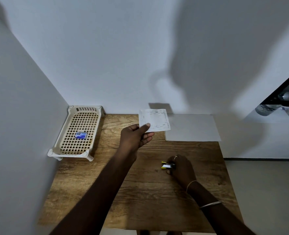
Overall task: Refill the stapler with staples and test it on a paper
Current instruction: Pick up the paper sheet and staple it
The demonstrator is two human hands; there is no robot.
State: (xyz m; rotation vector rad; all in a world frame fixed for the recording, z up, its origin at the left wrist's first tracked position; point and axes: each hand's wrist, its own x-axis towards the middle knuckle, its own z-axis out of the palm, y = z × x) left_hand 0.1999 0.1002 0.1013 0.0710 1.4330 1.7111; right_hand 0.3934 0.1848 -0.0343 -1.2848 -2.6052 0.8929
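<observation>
My left hand (137, 135) holds a small white paper square (154, 120) by its lower left corner, lifted above the back of the wooden table (148, 192). Several staples line the square's edges. My right hand (179, 167) rests low on the table, closed around a small yellow and silver stapler (166, 165) whose nose points left. A blue staple box (80, 135) lies inside the cream plastic basket (67, 150) at the table's left.
A larger white sheet (193, 128) lies flat at the table's back right, just under the held paper. White walls close in behind and to the left. A dark shelf with bottles (283, 99) stands off to the right, beyond the table's edge.
</observation>
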